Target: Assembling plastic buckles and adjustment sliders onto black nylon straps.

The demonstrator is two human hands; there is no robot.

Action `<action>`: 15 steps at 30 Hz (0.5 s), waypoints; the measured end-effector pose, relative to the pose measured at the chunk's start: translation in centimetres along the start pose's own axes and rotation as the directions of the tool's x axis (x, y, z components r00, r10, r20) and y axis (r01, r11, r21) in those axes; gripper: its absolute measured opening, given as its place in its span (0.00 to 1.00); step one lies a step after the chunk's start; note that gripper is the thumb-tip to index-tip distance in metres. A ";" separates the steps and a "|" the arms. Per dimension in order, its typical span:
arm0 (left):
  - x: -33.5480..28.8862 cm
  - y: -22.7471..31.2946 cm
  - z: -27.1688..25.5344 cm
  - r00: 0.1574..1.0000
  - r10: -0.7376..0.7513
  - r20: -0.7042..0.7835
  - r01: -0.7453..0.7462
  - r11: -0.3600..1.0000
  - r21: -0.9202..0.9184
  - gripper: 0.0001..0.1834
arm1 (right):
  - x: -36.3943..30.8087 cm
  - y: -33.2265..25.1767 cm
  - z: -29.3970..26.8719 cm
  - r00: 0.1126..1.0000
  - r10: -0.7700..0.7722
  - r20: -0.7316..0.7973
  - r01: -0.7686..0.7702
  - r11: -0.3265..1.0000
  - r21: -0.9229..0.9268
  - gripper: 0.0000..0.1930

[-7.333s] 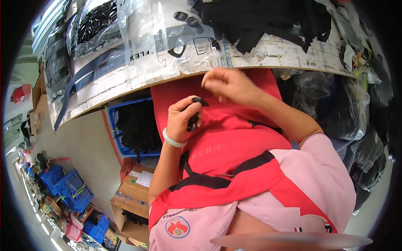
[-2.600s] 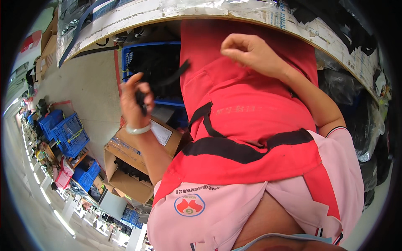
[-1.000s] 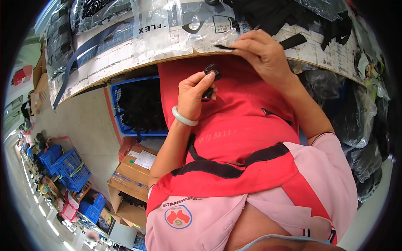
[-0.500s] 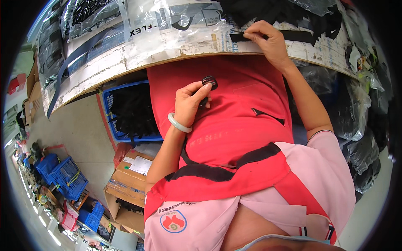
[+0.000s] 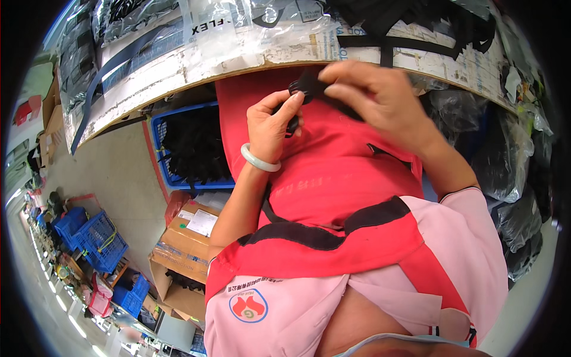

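Observation:
Over the red apron (image 5: 333, 154), my left hand (image 5: 267, 125) pinches a small black plastic buckle (image 5: 299, 89) between thumb and fingers. Another dark piece shows lower in that hand, mostly hidden by the fingers. My right hand (image 5: 383, 104), slightly blurred, has its fingers closed on a black webbing strap (image 5: 310, 84). The strap's end is right beside the buckle; whether it passes through the slot I cannot tell. More black straps (image 5: 410, 43) lie on the worktable (image 5: 279, 58) beyond my hands.
Clear plastic bags (image 5: 238, 41) and a long dark strap (image 5: 98, 89) lie on the table's left side. Below stand a blue basket (image 5: 196, 185) of black pieces and a cardboard box (image 5: 181, 253). Blue crates (image 5: 101, 244) sit farther left; bagged goods (image 5: 505, 160) are at right.
My right hand has come off the table toward me and to the left, bringing a black strap up to the buckle. My left hand still holds the buckle in nearly the same place.

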State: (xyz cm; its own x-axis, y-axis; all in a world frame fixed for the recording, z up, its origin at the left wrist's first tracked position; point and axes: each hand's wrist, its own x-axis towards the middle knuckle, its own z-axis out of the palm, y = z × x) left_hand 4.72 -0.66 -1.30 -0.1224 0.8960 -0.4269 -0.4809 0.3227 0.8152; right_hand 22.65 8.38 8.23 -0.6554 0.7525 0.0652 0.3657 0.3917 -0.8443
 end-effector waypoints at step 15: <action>0.5 -2.5 -1.0 0.837 0.544 0.054 -0.484 0.692 0.536 0.06 | 0.1 4.4 5.6 0.811 0.490 0.320 -0.545 0.433 0.718 0.08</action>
State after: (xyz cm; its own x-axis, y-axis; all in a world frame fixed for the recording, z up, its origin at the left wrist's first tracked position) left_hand 4.98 -1.36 -3.90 -0.3172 0.9423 0.1070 0.1921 -0.0467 0.9803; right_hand 20.47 7.25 1.55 -0.5636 0.6325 -0.5313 0.0411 -0.6209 -0.7828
